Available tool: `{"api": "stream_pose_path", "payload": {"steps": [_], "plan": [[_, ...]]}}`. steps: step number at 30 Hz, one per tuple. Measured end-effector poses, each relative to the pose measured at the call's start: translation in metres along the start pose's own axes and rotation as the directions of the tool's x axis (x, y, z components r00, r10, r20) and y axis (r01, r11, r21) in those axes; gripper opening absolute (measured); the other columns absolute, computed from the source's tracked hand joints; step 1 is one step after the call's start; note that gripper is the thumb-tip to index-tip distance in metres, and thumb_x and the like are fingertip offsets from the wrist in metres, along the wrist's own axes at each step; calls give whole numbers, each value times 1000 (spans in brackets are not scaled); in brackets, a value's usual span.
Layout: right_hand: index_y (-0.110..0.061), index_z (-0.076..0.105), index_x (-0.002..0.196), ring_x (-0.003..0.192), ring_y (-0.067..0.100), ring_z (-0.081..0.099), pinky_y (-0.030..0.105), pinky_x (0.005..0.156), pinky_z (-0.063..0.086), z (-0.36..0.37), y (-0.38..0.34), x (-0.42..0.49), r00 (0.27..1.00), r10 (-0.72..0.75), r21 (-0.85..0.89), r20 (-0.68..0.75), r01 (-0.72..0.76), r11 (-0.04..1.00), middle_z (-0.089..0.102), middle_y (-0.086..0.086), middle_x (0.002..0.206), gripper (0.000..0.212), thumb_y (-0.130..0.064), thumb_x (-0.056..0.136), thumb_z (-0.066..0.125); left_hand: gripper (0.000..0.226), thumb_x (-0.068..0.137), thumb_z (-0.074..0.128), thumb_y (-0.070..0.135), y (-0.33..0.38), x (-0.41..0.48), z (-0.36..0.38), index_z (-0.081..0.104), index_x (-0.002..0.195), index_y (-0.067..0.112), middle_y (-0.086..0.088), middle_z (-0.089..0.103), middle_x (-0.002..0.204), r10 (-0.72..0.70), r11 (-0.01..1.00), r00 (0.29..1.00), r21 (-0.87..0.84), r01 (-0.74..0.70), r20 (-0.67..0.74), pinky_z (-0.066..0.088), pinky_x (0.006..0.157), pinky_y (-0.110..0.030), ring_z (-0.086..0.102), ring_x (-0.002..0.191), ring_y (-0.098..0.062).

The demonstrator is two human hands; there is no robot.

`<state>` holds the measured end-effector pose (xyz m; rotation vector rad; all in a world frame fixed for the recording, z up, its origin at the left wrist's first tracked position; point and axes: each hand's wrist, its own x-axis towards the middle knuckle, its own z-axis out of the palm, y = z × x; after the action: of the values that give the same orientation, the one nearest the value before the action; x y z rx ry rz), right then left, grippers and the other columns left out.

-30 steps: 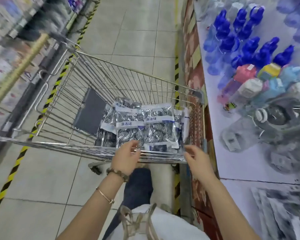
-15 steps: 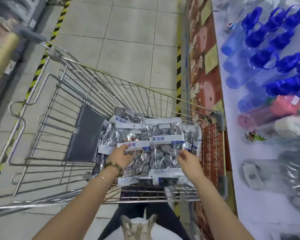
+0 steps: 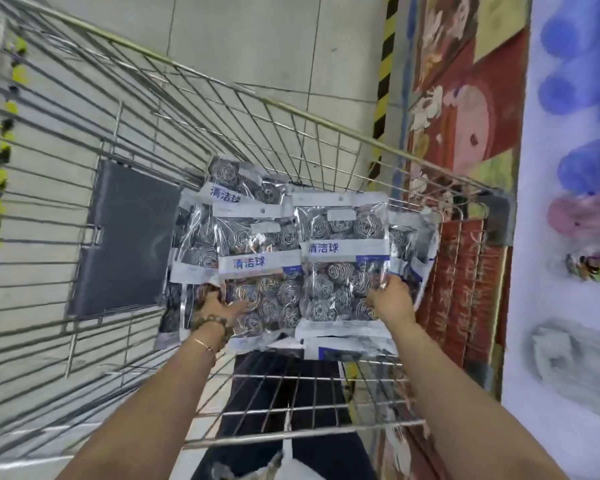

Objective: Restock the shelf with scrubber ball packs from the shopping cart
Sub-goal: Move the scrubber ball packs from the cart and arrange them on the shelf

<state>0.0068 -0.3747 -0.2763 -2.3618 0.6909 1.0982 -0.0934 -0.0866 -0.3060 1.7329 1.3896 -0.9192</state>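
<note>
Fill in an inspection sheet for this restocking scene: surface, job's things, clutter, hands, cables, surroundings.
Surface: wire shopping cart, with packs lying in its basket.
Job's things: two scrubber ball packs on top, left pack and right pack; more packs beneath; white shelf to the right.
Clutter: grey flap in the cart.
Hands: left hand grips the left pack's lower part; right hand pinches the right pack's edge.
Cables: nothing seen.
Surroundings: tiled floor, yellow-black floor stripe, blurred blue bottles on the shelf.
</note>
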Motion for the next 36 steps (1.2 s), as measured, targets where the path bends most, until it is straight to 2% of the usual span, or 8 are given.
{"api": "stream_pose_path", "payload": {"steps": [6, 9, 13, 18, 23, 26, 32, 36], "plan": [[-12, 20, 145, 127, 39, 41, 50, 104, 38, 18, 8, 24, 991, 136, 114, 3, -136, 984, 30, 19, 145, 94, -39, 74, 76, 80, 71, 75, 36, 7, 3, 13, 35, 132, 5, -8, 51, 121, -64, 964, 998, -259, 62, 2, 43, 94, -41, 57, 99, -29], [-10, 24, 143, 124, 37, 44, 48, 100, 41, 17, 8, 27, 990, 135, 106, -36, -130, 986, 36, 17, 143, 97, -43, 70, 78, 88, 73, 72, 43, 9, 1, 16, 27, 142, 10, -15, 36, 144, -50, 970, 998, -238, 55, 25, 34, 104, -52, 38, 129, -34], [-4, 50, 122, 96, 32, 61, 41, 79, 51, 15, 7, 28, 990, 139, 135, 27, -141, 981, 63, 13, 110, 73, -45, 69, 78, 81, 80, 67, 38, 11, -6, 19, 24, 144, 10, -14, 29, 148, -50, 951, 999, -305, 54, 21, 30, 106, -51, 30, 134, -33], [-7, 49, 84, 67, 18, 47, 31, 67, 36, 10, 2, 14, 998, 53, 285, 42, -63, 956, 52, 9, 81, 27, -25, 84, 69, 62, 87, 60, 29, 23, -28, 19, 36, 137, 2, -15, 43, 139, 51, 953, 997, -296, -66, -57, 35, 105, -47, 41, 127, -31], [-5, 52, 99, 76, 27, 53, 41, 75, 47, 1, -5, -15, 1000, -22, 350, -4, 22, 936, 52, 20, 91, 13, -14, 91, 58, 43, 91, 55, 22, 37, -61, 8, 47, 128, 2, -12, 56, 107, 178, 955, 979, -220, -197, -104, 42, 96, -39, 54, 104, -27], [-8, 32, 143, 113, 28, 53, 31, 87, 41, -10, -8, -38, 998, -60, 382, -22, 64, 922, 50, 11, 130, 54, -12, 94, 54, 38, 92, 52, 26, 41, -81, -5, 50, 121, 1, -12, 58, 96, 270, 948, 954, -138, -287, -130, 48, 86, -38, 57, 90, -28], [-16, 38, 142, 56, 8, 49, 15, 41, 39, -32, -1, -79, 990, -129, 494, -65, 144, 857, 56, 14, 126, 50, -5, 94, 48, 21, 94, 49, 26, 34, -129, -41, 50, 99, 5, -3, 47, 67, 482, 869, 856, -19, -494, -189, 31, 51, -23, 42, 55, -15], [-15, 38, 141, 92, 30, 59, 40, 77, 52, -53, 0, -117, 972, -191, 526, -135, 233, 818, 51, 6, 133, 47, -14, 95, 48, 14, 93, 49, 21, 30, -160, -68, 54, 102, 12, -12, 61, 87, 564, 796, 798, -120, -594, -212, 39, 61, -33, 51, 70, -22]]}}
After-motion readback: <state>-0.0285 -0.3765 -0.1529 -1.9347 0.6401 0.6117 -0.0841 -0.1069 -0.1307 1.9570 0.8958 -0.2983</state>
